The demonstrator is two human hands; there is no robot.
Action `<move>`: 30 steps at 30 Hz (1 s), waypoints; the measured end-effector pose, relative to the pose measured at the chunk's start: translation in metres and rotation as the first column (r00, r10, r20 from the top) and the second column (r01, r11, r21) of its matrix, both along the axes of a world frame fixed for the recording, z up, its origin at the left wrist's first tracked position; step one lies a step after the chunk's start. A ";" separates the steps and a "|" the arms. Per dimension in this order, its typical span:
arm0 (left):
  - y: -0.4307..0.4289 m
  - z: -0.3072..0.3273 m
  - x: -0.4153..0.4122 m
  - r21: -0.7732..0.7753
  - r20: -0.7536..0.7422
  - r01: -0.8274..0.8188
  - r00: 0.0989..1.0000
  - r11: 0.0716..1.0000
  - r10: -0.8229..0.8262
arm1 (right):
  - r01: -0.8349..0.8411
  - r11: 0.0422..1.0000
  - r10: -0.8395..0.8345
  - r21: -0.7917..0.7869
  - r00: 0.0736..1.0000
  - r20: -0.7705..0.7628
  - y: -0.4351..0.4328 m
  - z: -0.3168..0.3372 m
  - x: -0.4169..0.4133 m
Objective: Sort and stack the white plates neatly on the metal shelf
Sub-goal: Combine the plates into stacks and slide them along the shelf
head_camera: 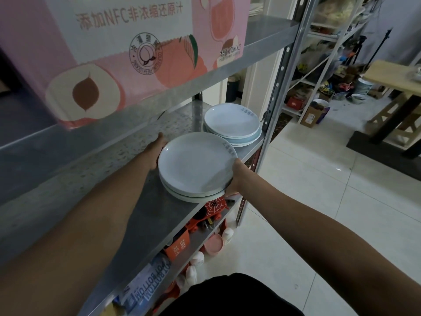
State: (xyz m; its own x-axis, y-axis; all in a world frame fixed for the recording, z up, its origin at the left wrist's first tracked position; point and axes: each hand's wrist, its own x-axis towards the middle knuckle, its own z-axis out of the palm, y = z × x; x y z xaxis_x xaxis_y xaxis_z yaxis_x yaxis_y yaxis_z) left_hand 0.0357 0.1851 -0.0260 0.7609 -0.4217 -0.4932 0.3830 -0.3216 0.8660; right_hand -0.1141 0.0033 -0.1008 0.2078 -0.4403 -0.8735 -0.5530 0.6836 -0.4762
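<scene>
A short stack of white plates [196, 165] sits at the front edge of the metal shelf [145, 215], slightly overhanging it. My left hand [156, 148] grips the stack's far left rim. My right hand [235, 176] holds its right rim from below. A second stack of white plates [232, 124] rests further along the same shelf, by the upright post. Grey printed characters mark the rims of both top plates.
A pink peach-juice carton [127, 53] fills the shelf above. The lower shelf holds an orange toy [205, 215], boxes and a pink bowl [214, 244]. The metal post [276, 92] stands right of the plates. A tiled floor, a wooden table [391, 74] and cluttered racks lie to the right.
</scene>
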 end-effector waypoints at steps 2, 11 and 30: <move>0.000 -0.001 -0.001 0.010 -0.002 -0.017 1.000 1.000 0.017 | 0.001 1.000 -0.002 0.021 0.999 0.039 0.004 0.007 -0.004; 0.010 0.002 -0.006 -0.028 -0.092 -0.036 0.995 0.999 0.033 | 0.014 0.999 -0.019 0.049 0.995 0.098 0.003 0.053 -0.029; 0.015 -0.003 -0.036 -0.017 -0.035 -0.096 0.995 0.995 0.096 | -0.243 0.958 0.270 -0.154 0.944 0.191 0.008 0.109 -0.028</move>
